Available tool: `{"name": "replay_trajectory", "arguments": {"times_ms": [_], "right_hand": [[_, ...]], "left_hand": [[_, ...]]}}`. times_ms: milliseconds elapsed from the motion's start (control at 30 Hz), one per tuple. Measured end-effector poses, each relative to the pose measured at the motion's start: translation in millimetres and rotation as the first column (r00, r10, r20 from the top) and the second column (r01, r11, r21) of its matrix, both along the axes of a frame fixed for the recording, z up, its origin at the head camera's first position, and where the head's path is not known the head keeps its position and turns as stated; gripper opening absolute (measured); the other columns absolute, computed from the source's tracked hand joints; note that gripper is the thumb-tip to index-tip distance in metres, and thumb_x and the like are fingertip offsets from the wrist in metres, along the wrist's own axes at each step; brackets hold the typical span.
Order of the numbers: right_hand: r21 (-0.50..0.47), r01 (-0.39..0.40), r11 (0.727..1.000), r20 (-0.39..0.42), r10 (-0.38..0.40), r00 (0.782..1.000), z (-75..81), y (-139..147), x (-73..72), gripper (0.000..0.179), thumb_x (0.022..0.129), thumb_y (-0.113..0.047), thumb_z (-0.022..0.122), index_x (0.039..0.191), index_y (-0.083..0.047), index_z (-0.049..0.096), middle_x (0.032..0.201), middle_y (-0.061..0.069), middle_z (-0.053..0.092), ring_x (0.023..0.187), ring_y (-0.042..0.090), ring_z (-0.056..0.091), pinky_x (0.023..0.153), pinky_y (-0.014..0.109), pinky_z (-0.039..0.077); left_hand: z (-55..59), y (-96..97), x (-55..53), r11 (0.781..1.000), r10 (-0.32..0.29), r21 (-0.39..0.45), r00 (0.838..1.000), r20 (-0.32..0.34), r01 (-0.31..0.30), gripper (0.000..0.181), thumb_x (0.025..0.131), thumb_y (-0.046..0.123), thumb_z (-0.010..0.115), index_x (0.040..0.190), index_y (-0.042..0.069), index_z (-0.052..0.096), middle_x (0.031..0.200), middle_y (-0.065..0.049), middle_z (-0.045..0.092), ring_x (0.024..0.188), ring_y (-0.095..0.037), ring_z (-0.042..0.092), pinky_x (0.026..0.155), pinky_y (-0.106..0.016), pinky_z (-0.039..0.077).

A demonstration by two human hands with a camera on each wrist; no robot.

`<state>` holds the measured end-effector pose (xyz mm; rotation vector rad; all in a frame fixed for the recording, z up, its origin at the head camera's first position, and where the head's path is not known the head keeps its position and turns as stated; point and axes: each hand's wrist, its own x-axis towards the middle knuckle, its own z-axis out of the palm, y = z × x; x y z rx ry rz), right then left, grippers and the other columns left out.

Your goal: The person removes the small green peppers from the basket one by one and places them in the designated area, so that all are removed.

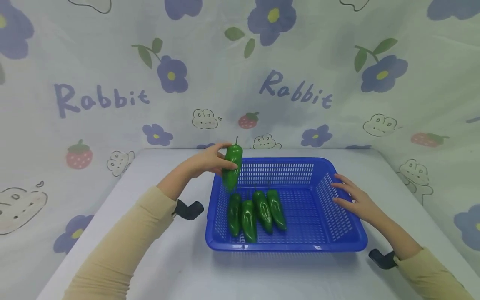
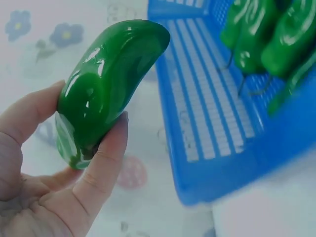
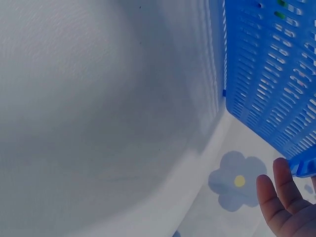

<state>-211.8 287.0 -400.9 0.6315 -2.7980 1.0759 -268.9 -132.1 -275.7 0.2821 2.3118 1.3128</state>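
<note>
My left hand (image 1: 207,160) pinches a glossy green pepper (image 1: 234,154) between thumb and fingers, above the left side of a blue plastic basket (image 1: 286,246). The held pepper hangs upright with its thin stem on top in the head view. Up close in the left wrist view, the curved pepper (image 2: 111,74) shows clear of the basket wall. Several similar green peppers (image 1: 263,210) lie side by side in the basket's left half, stems toward the back. My right hand (image 1: 359,204) is at the basket's right rim, fingers loosely extended; whether it touches is hard to tell.
The basket stands on a white table (image 1: 165,258), with table surface around it. Behind hangs a pale cloth (image 1: 217,79) printed with flowers, strawberries and rabbits. Black wrist mounts (image 1: 189,210) stick out beside both forearms.
</note>
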Motion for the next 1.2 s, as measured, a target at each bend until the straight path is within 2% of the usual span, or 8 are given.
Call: {"name": "replay_trajectory", "arguments": {"times_ms": [200, 333, 500, 800, 1033, 1200], "right_hand": [[-0.002, 0.005, 1.000, 0.007, -0.005, 1.000, 1.4, -0.5, 2.4, 0.043, 0.088, -0.017, 0.058, 0.126, 0.001, 0.048, 0.145, 0.025, 0.024, 0.127, 0.052, 0.025, 0.084, 0.072, 0.032], [-0.005, 0.007, 1.000, 0.012, -0.007, 1.000, 1.8, -0.9, 3.4, 0.044, 0.088, -0.017, 0.058, 0.127, 0.001, 0.047, 0.145, 0.024, 0.024, 0.126, 0.052, 0.025, 0.084, 0.073, 0.032], [0.000, 0.018, 1.000, 0.020, -0.018, 1.000, 2.6, -0.8, 4.4, 0.045, 0.088, -0.019, 0.058, 0.128, 0.000, 0.047, 0.146, 0.023, 0.024, 0.127, 0.052, 0.025, 0.085, 0.073, 0.031], [0.003, 0.021, 1.000, 0.027, -0.021, 0.999, -0.7, -0.2, 2.8, 0.045, 0.090, -0.020, 0.056, 0.128, 0.001, 0.045, 0.146, 0.025, 0.022, 0.127, 0.052, 0.022, 0.085, 0.074, 0.028], [-0.010, 0.020, 1.000, 0.022, -0.019, 1.000, -0.1, -1.0, 3.4, 0.045, 0.089, -0.019, 0.057, 0.128, 0.000, 0.046, 0.146, 0.024, 0.023, 0.128, 0.051, 0.023, 0.085, 0.074, 0.029], [-0.008, 0.022, 1.000, 0.016, -0.022, 1.000, 1.0, -1.4, 4.8, 0.045, 0.088, -0.018, 0.058, 0.128, 0.000, 0.046, 0.146, 0.023, 0.023, 0.128, 0.051, 0.023, 0.084, 0.074, 0.029]], "left_hand": [[-0.4, -33.8, 9.0, 0.997, 0.059, -0.042, 0.998, -0.025, -0.060, 0.083, 0.084, 0.019, 0.064, 0.147, 0.014, 0.010, 0.129, -0.025, 0.044, 0.098, -0.031, 0.061, 0.085, -0.040, 0.051], [-5.4, -51.6, 17.4, 0.994, 0.094, -0.049, 0.995, -0.023, -0.095, 0.083, 0.085, 0.021, 0.064, 0.147, 0.014, 0.008, 0.128, -0.026, 0.044, 0.096, -0.029, 0.061, 0.085, -0.041, 0.051], [-14.0, -77.6, 31.3, 0.993, 0.112, -0.037, 0.993, -0.038, -0.113, 0.080, 0.087, 0.021, 0.061, 0.147, 0.012, 0.008, 0.127, -0.030, 0.044, 0.101, -0.033, 0.057, 0.085, -0.042, 0.050], [-34.5, -130.2, 52.7, 0.980, 0.183, -0.070, 0.981, -0.060, -0.187, 0.084, 0.089, 0.026, 0.058, 0.148, 0.015, -0.001, 0.134, -0.035, 0.033, 0.114, -0.043, 0.047, 0.093, -0.054, 0.042], [-50.9, -163.2, 64.0, 0.962, 0.225, -0.141, 0.972, -0.068, -0.232, 0.084, 0.089, 0.029, 0.057, 0.148, 0.012, -0.001, 0.134, -0.037, 0.032, 0.113, -0.044, 0.047, 0.092, -0.053, 0.043], [-64.8, -180.9, 70.2, 0.958, 0.247, -0.134, 0.968, -0.052, -0.252, 0.083, 0.090, 0.030, 0.056, 0.147, 0.008, 0.000, 0.135, -0.039, 0.028, 0.113, -0.044, 0.047, 0.092, -0.052, 0.043]]}}
